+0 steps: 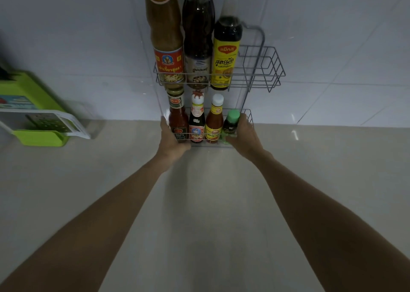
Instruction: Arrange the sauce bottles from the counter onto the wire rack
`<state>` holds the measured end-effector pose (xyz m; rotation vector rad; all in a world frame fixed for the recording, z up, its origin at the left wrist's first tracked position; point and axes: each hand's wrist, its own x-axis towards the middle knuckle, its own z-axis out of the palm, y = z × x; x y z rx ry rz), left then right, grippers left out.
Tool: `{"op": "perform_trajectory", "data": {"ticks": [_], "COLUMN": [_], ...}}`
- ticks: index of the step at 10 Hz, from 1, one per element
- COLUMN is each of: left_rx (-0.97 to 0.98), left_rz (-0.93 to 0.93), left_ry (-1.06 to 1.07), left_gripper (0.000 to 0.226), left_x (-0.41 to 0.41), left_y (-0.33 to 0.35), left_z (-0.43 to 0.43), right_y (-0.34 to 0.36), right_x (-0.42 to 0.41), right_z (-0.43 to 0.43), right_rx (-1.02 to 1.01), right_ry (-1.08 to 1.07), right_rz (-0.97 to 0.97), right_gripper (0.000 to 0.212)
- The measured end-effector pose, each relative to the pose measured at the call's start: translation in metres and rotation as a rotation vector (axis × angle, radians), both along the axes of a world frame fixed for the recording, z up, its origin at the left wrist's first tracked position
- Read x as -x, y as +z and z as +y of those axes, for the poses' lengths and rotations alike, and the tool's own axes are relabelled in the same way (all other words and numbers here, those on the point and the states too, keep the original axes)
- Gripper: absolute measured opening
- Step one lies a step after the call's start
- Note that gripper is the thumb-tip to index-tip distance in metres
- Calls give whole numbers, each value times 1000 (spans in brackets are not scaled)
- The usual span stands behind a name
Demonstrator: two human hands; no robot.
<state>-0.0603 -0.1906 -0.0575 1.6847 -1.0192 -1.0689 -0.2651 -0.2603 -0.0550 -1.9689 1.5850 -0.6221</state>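
Reaching forward: both bare arms stretch straight out from the camera across the pale counter [310, 180], which shows no bottles left standing on it.
Wire rack [269, 69]: a two-tier frame against the tiled wall [88, 36], the upper tier still open at its right end.
Upper tier: three tall bottles stand side by side at the left, namely a brown sauce bottle [166, 36], a dark bottle [198, 36] and a yellow-labelled bottle [226, 54], probably put there because nothing hangs above them.
Lower tier: a ketchup bottle [177, 116], a white-capped dark bottle [196, 123] and a yellow chilli bottle [214, 120] line up behind the front wire, which keeps them from tipping out.
Left hand [173, 140]: palm turned inward, flat against the rack's left end beside the ketchup bottle, thumb raised; it appears to steady the frame (whether the fingers actually curl round a wire cannot be told).
Right hand [244, 134]: fingers wrapped round a small green-capped bottle [231, 125], holding it upright at the right end of the lower tier, just beside the chilli bottle.
Judgement: this looks like the last bottle going in, not yet let go.
Off to the side: a green grater set [37, 123] sits well apart at the left.
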Motion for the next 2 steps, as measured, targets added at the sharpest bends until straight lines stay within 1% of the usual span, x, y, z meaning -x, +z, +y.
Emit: {"op": "perform_trajectory", "data": {"ticks": [1,2], "left_rx": [-54,-198], "left_rz": [-220,-596], "left_ry": [-12,-56], "left_gripper": [121,101], "left_x": [1,9], "left_y": [0,13], "left_z": [8,20], "right_y": [0,0], "right_x": [5,17], "right_z": [23,36], "right_rx": [21,-8], "right_ry": [8,32], "right_rz": [75,165], "right_gripper": [81,91]}}
